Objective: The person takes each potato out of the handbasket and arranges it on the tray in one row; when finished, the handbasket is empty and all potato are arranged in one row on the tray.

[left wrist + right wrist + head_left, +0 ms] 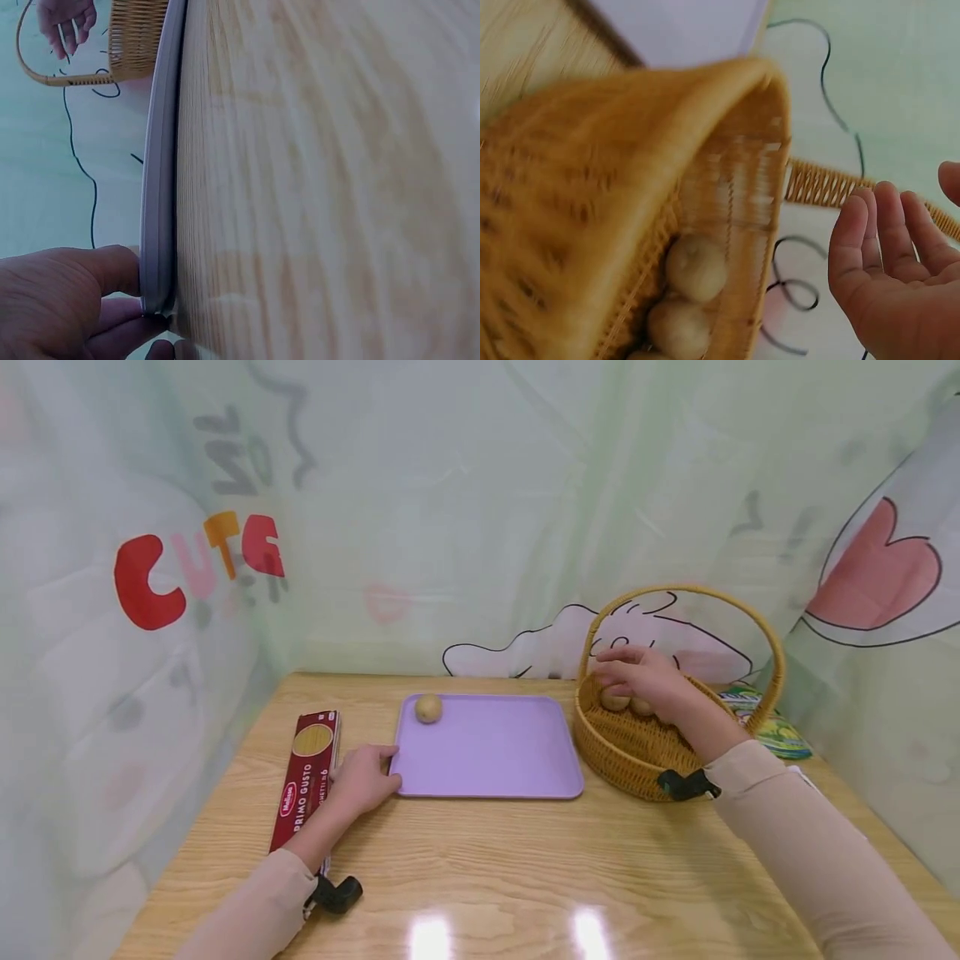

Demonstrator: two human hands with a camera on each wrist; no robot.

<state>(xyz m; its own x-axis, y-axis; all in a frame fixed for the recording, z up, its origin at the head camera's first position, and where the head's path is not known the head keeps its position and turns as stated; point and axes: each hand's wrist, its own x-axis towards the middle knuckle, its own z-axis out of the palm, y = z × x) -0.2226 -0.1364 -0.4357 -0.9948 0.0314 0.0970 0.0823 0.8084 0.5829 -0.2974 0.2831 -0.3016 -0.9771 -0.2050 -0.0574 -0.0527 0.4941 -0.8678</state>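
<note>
A lilac tray [510, 768] lies mid-table with one small round potato [428, 708] at its far left corner. My left hand [363, 779] holds the tray's near left corner; in the left wrist view the thumb [105, 270] lies on the tray rim [156, 187] and the fingers curl at its edge. To the right stands a wicker basket [633, 760] with a hoop handle, and several more potatoes [696, 266] lie inside it. My right hand [637, 678] hovers over them. Its fingers [885, 232] are straight and hold nothing.
A dark red spaghetti box [306, 777] lies left of the tray, beside my left forearm. A green packet [776, 733] sits behind the basket. Printed cloth walls close in the table on three sides. Bare wood [525, 868] stretches to the near edge.
</note>
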